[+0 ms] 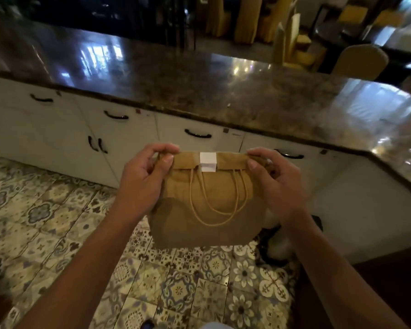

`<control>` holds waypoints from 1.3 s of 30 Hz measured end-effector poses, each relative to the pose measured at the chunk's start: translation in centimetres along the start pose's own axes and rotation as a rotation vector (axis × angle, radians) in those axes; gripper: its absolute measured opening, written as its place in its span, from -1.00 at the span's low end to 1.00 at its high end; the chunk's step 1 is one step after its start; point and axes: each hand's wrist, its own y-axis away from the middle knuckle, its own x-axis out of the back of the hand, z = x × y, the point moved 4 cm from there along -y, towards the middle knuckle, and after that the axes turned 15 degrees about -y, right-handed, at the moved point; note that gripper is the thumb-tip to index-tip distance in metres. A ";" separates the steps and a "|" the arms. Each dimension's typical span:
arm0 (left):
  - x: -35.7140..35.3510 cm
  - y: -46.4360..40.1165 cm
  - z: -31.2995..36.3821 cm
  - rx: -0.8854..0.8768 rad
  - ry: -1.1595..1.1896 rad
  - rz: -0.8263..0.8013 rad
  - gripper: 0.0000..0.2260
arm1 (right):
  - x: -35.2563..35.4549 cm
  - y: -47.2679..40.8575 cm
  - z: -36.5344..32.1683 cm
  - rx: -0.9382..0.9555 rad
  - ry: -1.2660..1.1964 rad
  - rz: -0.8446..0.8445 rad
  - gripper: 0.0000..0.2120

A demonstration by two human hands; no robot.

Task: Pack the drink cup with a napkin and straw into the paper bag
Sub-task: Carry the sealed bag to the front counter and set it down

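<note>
Held in mid-air over the tiled floor (57,222), short of the table (199,91) at 12 o'clock: 1 bag (204,205), top folded over and sealed with 1 white sticker (208,161); 2 cord handles (217,198) dangling down the front. Left hand (144,176) pinching the fold's 9 o'clock corner, right hand (274,181) pinching the 3 o'clock corner; fingers curled on the paper. Likely light, thin and easily creased; probably bottom-heavy if a cup sits inside, so best kept upright and supported underneath or carried by the handles. No cup, napkin or straw visible; presumably inside, cannot tell.
</note>
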 end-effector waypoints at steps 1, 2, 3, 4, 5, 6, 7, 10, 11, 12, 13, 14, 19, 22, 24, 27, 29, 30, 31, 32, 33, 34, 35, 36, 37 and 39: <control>-0.3 -1.6 0.4 -0.034 -0.006 -0.014 -0.80 | 0.3 -1.1 0.0 0.017 0.019 0.021 -0.80; -0.6 -3.3 0.7 -0.061 -0.005 -0.028 -0.80 | 0.5 -2.2 -0.1 0.036 0.042 0.042 -0.80; -0.8 -4.9 0.8 -0.086 -0.005 -0.040 -0.80 | 0.7 -3.2 -0.2 0.051 0.050 0.064 -0.79; -1.0 -6.4 0.9 -0.112 -0.002 -0.054 -0.79 | 0.7 -4.1 -0.2 0.055 0.039 0.086 -0.80; -1.1 -8.0 1.0 -0.140 -0.003 -0.071 -0.79 | 0.6 -5.0 -0.2 0.057 0.025 0.107 -0.80; -1.3 -9.5 0.9 -0.166 -0.003 -0.093 -0.79 | 0.5 -5.9 -0.4 0.063 0.018 0.126 -0.81; -1.4 -11.0 1.0 -0.191 -0.001 -0.120 -0.78 | 0.3 -6.7 -0.7 0.077 0.020 0.147 -0.81; -1.4 -15.4 1.3 -0.267 0.008 -0.180 -0.76 | -0.4 -9.1 -1.7 0.113 0.050 0.211 -0.82; -1.4 -16.9 1.5 -0.293 0.005 -0.195 -0.75 | -0.6 -10.0 -2.0 0.112 0.062 0.234 -0.82; -1.3 -18.2 1.9 -0.326 0.007 -0.216 -0.75 | -0.8 -10.9 -2.2 0.119 0.082 0.256 -0.82; -1.3 -19.6 2.4 -0.369 -0.001 -0.235 -0.76 | -0.9 -11.9 -2.5 0.133 0.109 0.275 -0.82; -1.4 -21.1 3.0 -0.411 -0.010 -0.254 -0.77 | -0.8 -13.1 -2.8 0.145 0.141 0.292 -0.82; -2.3 -29.4 6.9 -0.574 -0.129 -0.393 -0.78 | 0.8 -19.8 -4.4 0.173 0.235 0.305 -0.79; -4.1 -34.4 8.5 -0.639 -0.232 -0.416 -0.74 | 2.0 -24.4 -3.9 0.185 0.242 0.309 -0.79; -5.8 -37.7 8.9 -0.629 -0.236 -0.425 -0.72 | 3.1 -27.7 -2.7 0.209 0.243 0.330 -0.80; -8.5 -43.1 9.2 -0.646 -0.287 -0.417 -0.68 | 4.4 -33.1 -0.6 0.218 0.255 0.337 -0.79; -10.6 -46.7 9.4 -0.657 -0.307 -0.397 -0.68 | 5.5 -36.9 1.0 0.233 0.282 0.341 -0.78; -11.7 -48.7 9.4 -0.656 -0.307 -0.387 -0.68 | 6.1 -39.0 1.9 0.241 0.284 0.340 -0.78; -12.9 -50.6 9.6 -0.652 -0.301 -0.376 -0.67 | 6.9 -41.1 3.0 0.245 0.260 0.331 -0.78; -14.0 -52.4 9.7 -0.652 -0.302 -0.363 -0.66 | 7.6 -43.1 3.8 0.245 0.238 0.319 -0.78; -15.1 -54.3 10.0 -0.657 -0.311 -0.351 -0.65 | 8.2 -45.1 4.6 0.242 0.218 0.311 -0.78; -16.2 -56.2 10.3 -0.661 -0.330 -0.341 -0.64 | 9.0 -47.1 5.4 0.242 0.218 0.307 -0.78; -17.3 -57.9 10.5 -0.662 -0.345 -0.335 -0.64 | 9.6 -49.1 6.3 0.234 0.209 0.302 -0.78; -18.3 -59.5 10.7 -0.660 -0.363 -0.330 -0.64 | 10.2 -50.9 7.1 0.235 0.221 0.296 -0.79; -19.4 -61.1 10.9 -0.655 -0.370 -0.327 -0.64 | 10.8 -52.7 7.7 0.232 0.219 0.284 -0.80; -21.3 -63.7 10.8 -0.634 -0.379 -0.331 -0.64 | 11.8 -55.8 9.5 0.219 0.226 0.276 -0.80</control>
